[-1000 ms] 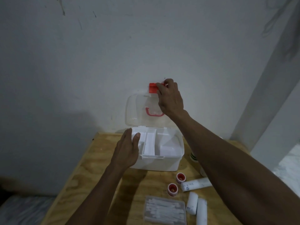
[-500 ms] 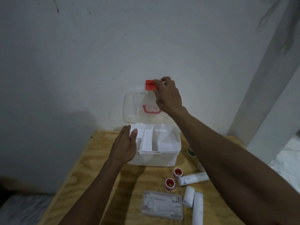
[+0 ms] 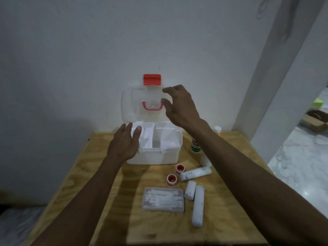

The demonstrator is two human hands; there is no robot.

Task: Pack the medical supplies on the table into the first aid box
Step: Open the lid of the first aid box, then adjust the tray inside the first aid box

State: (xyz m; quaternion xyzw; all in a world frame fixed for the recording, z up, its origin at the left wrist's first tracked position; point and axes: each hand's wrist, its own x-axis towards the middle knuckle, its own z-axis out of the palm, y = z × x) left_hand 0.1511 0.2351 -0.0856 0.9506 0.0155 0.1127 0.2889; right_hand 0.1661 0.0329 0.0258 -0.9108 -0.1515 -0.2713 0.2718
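Box [image 3: 160, 157] sits open at the table's [image 3: 99, 201] far edge, clear lid [image 3: 131, 103] upright against the wall, red latch [image 3: 152, 79] on top. Right hand [image 3: 181, 107] hovers by the lid, fingers spread, holding nothing; left hand [image 3: 124, 143] rests open on the box's left rim. Bandage rolls [image 3: 197, 205], two red-capped vials [image 3: 171, 179] and a swab case [image 3: 163, 199] lie in front.

The right hand [image 3: 179, 107] has let go of the red latch [image 3: 152, 79] at the top centre of the frame and now hangs open just below and right of it, in front of the clear lid [image 3: 131, 103], fingers spread. The latch is now fully uncovered. The left hand [image 3: 124, 142] seems to have loosened, its fingers lifting slightly off the box [image 3: 165, 155] rim.
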